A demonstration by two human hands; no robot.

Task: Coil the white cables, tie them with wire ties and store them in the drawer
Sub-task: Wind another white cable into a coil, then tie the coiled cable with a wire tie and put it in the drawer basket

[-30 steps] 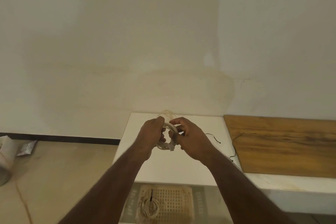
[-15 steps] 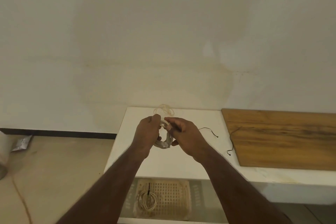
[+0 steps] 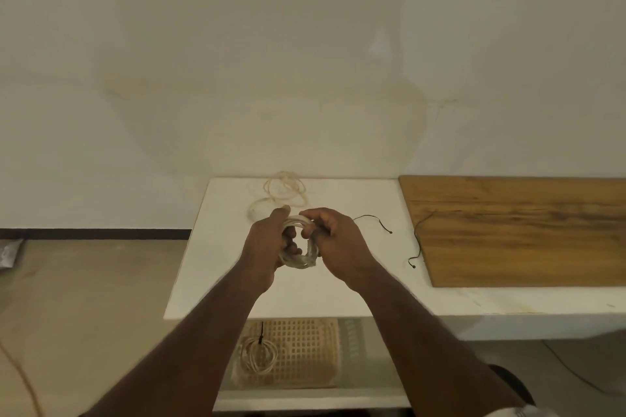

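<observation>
Both hands: you hold one coiled white cable [image 3: 299,249] above the white counter [image 3: 216,267].
Left hand [image 3: 267,247]: fingers curl round the coil's left side.
Right hand [image 3: 335,244]: fingers pinch its right side.
Loose cable [image 3: 283,191]: uncoiled on the counter beyond your hands.
Wire ties [image 3: 374,222]: two black ones to your right, one touching the wooden board [image 3: 521,230].
Drawer [image 3: 305,396]: open below; a tied coil [image 3: 259,354] lies inside.

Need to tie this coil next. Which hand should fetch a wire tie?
Right. Both black wire ties lie on the counter to the right hand's side, while the left hand can hold the coil.
</observation>
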